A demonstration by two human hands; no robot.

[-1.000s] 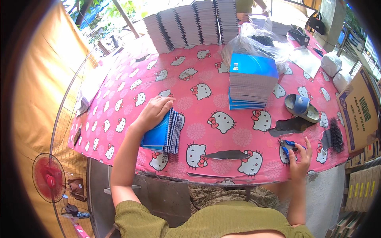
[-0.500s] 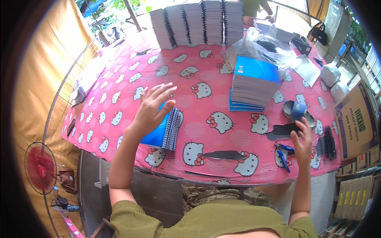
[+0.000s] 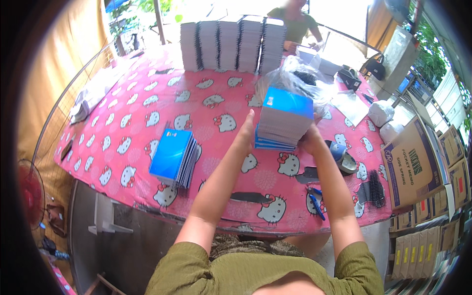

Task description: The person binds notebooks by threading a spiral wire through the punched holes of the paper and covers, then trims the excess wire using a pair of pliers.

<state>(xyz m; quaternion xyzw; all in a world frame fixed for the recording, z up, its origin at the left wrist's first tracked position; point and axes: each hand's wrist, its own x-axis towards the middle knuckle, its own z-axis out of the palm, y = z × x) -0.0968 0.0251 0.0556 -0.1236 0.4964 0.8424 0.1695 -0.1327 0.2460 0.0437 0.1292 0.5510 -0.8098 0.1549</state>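
A tall stack of blue-covered notebooks (image 3: 287, 118) stands right of the table's middle, its lowest few set slightly askew. My left hand (image 3: 245, 132) is at its left side, fingers stretched out and nothing in them; whether it touches the pages cannot be told. Against the stack's right side lies my right hand (image 3: 310, 140), open along it, with its fingers partly hidden behind the notebooks. A smaller pile of blue spiral notebooks (image 3: 172, 152) rests at the left, apart from both hands.
Tall piles of spiral-bound pages (image 3: 228, 44) line the far edge. Behind the stack is a clear plastic bag (image 3: 319, 91). Blue-handled pliers (image 3: 316, 204), tape rolls (image 3: 344, 157) and black coils (image 3: 376, 189) lie at the right, near a cardboard box (image 3: 413, 164). Another person (image 3: 300, 29) is across the table.
My left hand has left the spiral notebooks and reached right to the tall stack. My right hand has moved from beside the tape rolls to the stack's right side. The view has shifted.
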